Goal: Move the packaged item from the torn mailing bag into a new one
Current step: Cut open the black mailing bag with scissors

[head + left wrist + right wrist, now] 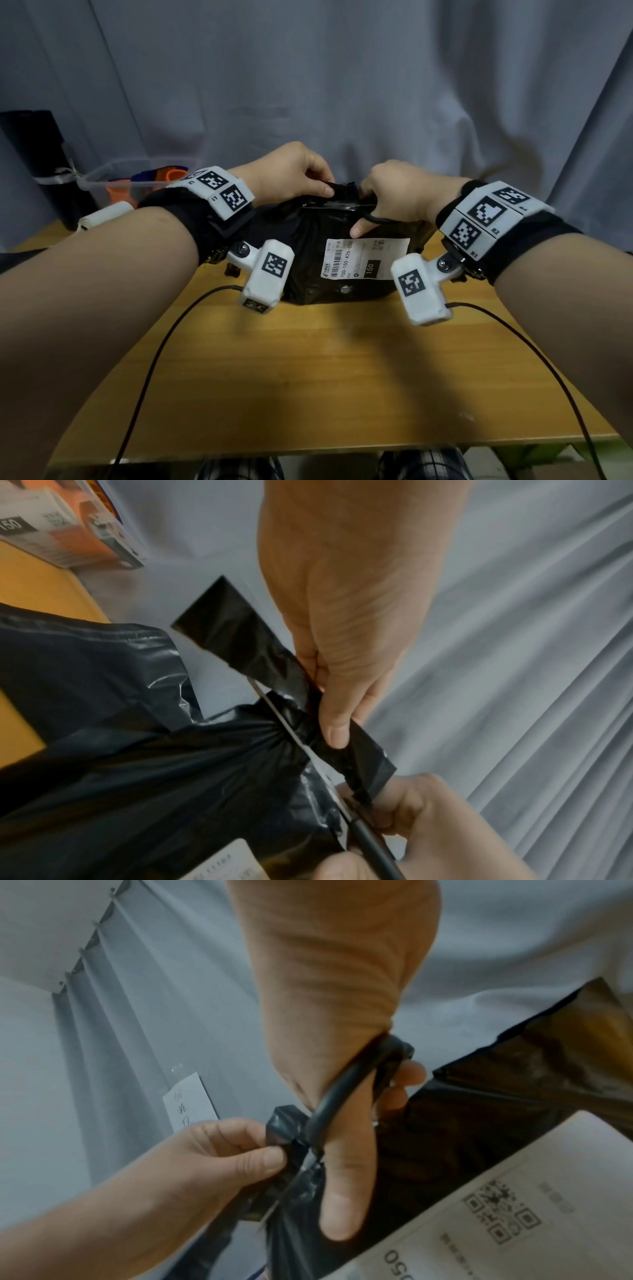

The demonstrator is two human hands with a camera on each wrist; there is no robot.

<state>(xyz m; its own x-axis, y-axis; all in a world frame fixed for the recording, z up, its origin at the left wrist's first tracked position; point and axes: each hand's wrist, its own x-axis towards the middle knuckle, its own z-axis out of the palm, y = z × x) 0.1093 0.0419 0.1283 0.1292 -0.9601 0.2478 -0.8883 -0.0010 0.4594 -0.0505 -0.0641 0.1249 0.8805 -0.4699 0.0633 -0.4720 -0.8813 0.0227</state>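
A clear bin [102, 178] (orange cups inside) sits beside a dark post [37, 164].

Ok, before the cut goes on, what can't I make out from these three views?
- The packaged item: hidden in every view inside the black plastic mailing bag.
- Any tear in that bag: not visible in any view.
- The black-handled scissors: blade tips hidden by bunched plastic near the left hand; handles mostly covered by the right hand in the head view.
- The white shipping label: small print blurred; cut off in both wrist views.
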